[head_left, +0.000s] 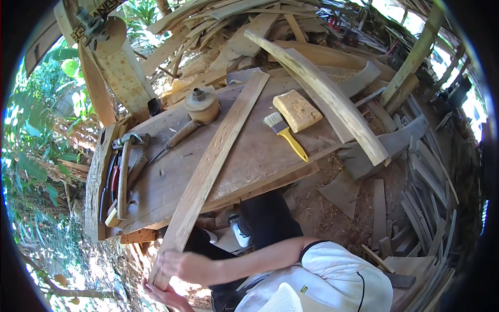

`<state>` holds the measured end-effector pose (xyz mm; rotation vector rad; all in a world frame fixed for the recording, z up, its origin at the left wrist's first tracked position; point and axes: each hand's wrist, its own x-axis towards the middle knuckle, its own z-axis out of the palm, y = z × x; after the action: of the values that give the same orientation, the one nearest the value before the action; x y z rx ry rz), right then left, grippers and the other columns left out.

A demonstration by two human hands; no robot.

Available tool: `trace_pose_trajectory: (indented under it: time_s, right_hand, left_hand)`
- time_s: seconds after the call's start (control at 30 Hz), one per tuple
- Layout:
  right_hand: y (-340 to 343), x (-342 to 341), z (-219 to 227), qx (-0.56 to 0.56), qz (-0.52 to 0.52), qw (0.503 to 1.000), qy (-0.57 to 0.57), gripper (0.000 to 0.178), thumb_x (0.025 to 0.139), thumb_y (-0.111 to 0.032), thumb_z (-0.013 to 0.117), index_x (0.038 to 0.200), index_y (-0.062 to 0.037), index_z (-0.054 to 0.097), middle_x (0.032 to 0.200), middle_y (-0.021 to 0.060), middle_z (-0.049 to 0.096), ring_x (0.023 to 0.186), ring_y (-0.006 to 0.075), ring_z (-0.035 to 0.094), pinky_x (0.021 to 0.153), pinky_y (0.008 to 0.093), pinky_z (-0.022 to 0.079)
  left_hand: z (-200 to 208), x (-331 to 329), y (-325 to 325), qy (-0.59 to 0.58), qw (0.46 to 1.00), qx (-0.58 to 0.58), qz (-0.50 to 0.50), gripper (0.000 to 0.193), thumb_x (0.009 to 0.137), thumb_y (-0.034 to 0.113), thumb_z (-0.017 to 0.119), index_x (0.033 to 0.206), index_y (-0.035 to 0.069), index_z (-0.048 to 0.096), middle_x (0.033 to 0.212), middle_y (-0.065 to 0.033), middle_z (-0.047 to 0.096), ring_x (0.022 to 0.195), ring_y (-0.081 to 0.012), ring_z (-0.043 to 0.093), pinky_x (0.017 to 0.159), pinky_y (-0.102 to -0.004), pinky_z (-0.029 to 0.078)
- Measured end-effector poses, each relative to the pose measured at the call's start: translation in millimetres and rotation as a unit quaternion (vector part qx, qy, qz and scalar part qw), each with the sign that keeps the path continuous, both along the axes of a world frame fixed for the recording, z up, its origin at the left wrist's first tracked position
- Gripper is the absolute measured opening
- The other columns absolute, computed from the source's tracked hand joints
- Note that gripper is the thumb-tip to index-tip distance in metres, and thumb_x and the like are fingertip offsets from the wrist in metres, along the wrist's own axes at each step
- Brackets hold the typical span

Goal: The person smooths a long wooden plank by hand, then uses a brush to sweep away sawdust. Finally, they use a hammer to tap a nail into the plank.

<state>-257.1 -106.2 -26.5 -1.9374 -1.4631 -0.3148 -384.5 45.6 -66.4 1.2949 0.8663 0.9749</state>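
A long, narrow wooden plank [213, 166] slants across the workbench, its near end sticking out past the front edge. Around that near end, my left hand [167, 298] is closed from below, with the thumb along the wood. My right hand [182, 266] reaches across my body and is closed over the plank just above the left one; its fingers are slightly blurred. Nearest to the hands on the bench [260, 166] is a group of tools at the left end, with a claw hammer [123, 177] among them.
A yellow-handled brush [292, 143] and a wood block [297, 111] lie on the right side. Behind the plank stand a round container with a spout [202, 105] and a wooden-handled tool [181, 135]. A long pole [322, 96] overhangs the right end. Scrap wood [431, 182] covers the right.
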Motion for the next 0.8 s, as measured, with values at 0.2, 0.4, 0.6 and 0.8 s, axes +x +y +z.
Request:
trace_pose_trajectory:
  time_s: [0.2, 0.4, 0.6, 0.8]
  right_hand:
    - [-16.3, 19.0, -5.8, 0.012, 0.043, 0.994, 0.104, 0.042, 0.093, -0.012, 0.058, 0.131, 0.0037, 0.065, 0.141, 0.0212, 0.064, 0.136, 0.0315, 0.058, 0.119, 0.0398, 0.045]
    - [-56.9, 86.9, 11.8, -0.022, -0.138, 0.986, 0.088, 0.042, 0.091, -0.008, 0.061, 0.131, 0.0049, 0.065, 0.137, 0.0218, 0.065, 0.131, 0.0336, 0.062, 0.116, 0.0426, 0.048]
    - [-11.6, -3.3, -0.9, 0.016, 0.014, 0.999, 0.031, 0.045, 0.092, -0.01, 0.059, 0.133, 0.0064, 0.064, 0.137, 0.023, 0.065, 0.133, 0.0345, 0.059, 0.121, 0.0433, 0.042]
    - [-77.6, 105.4, 10.9, -0.016, -0.181, 0.978, 0.108, 0.04, 0.093, -0.005, 0.059, 0.133, -0.0002, 0.066, 0.137, 0.0166, 0.067, 0.134, 0.033, 0.059, 0.118, 0.0435, 0.046]
  left_hand:
    - [-0.7, 1.3, -2.9, 0.006, 1.0, 0.013, 0.005, 0.045, 0.11, 0.032, 0.048, 0.142, 0.002, 0.052, 0.137, -0.0188, 0.052, 0.124, -0.0307, 0.057, 0.102, -0.0419, 0.052]
    - [4.6, 9.2, -23.6, 0.008, 1.0, 0.016, 0.002, 0.043, 0.11, 0.031, 0.048, 0.143, 0.002, 0.051, 0.135, -0.0192, 0.051, 0.124, -0.0324, 0.057, 0.099, -0.0437, 0.055]
    - [-1.8, 15.2, -27.7, -0.004, 1.0, 0.022, -0.001, 0.041, 0.11, 0.032, 0.05, 0.139, 0.003, 0.053, 0.129, -0.0206, 0.053, 0.116, -0.0302, 0.06, 0.092, -0.0419, 0.059]
    - [-0.6, 17.4, -20.3, 0.018, 0.999, 0.039, 0.032, 0.039, 0.111, 0.031, 0.048, 0.139, 0.004, 0.054, 0.13, -0.0184, 0.054, 0.117, -0.0312, 0.062, 0.093, -0.0416, 0.059]
